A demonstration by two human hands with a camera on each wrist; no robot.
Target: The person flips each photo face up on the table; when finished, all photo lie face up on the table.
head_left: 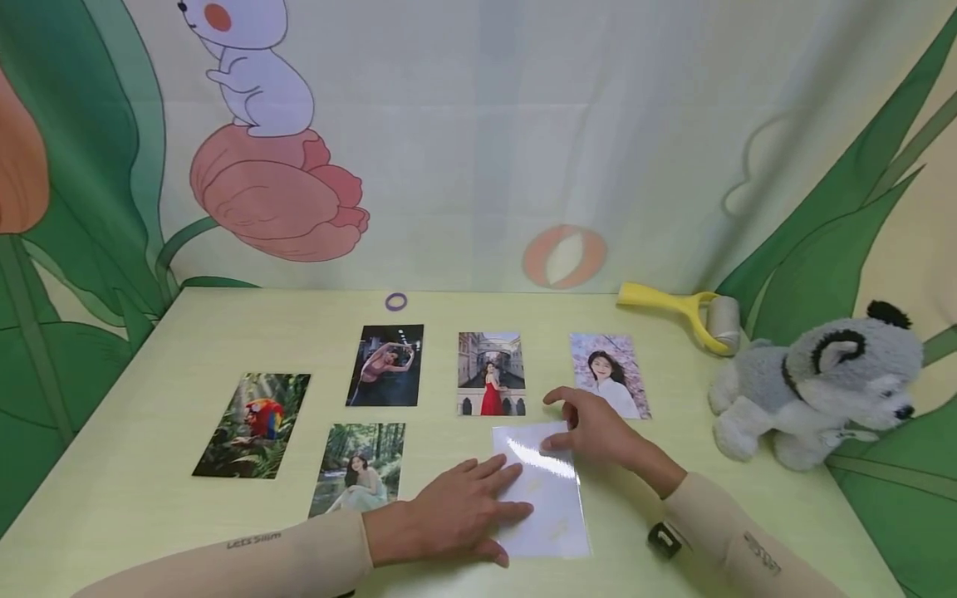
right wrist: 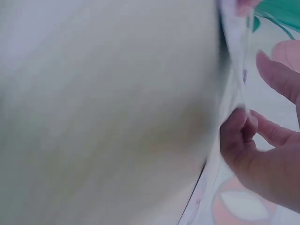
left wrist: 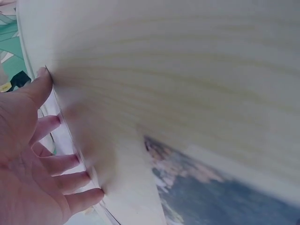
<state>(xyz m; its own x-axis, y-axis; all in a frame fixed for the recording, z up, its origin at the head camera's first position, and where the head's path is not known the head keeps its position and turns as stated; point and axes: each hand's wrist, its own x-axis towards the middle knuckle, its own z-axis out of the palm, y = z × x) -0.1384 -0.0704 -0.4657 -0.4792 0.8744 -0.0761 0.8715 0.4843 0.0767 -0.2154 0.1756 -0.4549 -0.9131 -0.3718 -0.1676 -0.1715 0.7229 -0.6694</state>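
Note:
A glossy clear plastic sleeve (head_left: pixel 549 531) with a white sheet inside lies on the table. Pale yellowish marks show on the white. My left hand (head_left: pixel 467 507) rests on its left side, fingers spread and straight; the left wrist view shows the fingertips (left wrist: pixel 96 193) along the surface. At the upper right corner, my right hand (head_left: pixel 598 428) pinches the sleeve's edge with bent fingers, and the film lifts slightly in the right wrist view. The index finger stands apart from the pinch. Just behind the right hand lies a portrait photo (head_left: pixel 609 365), its lower edge partly covered.
More photos lie about: a red-dress photo (head_left: pixel 491 374), a dancer photo (head_left: pixel 385 365), a parrot photo (head_left: pixel 254 425) and a forest photo (head_left: pixel 362 465). A purple ring (head_left: pixel 396 301), a yellow-handled lint roller (head_left: pixel 684 311) and a plush husky (head_left: pixel 815 390) are farther out. A small black object (head_left: pixel 663 540) sits by the right forearm.

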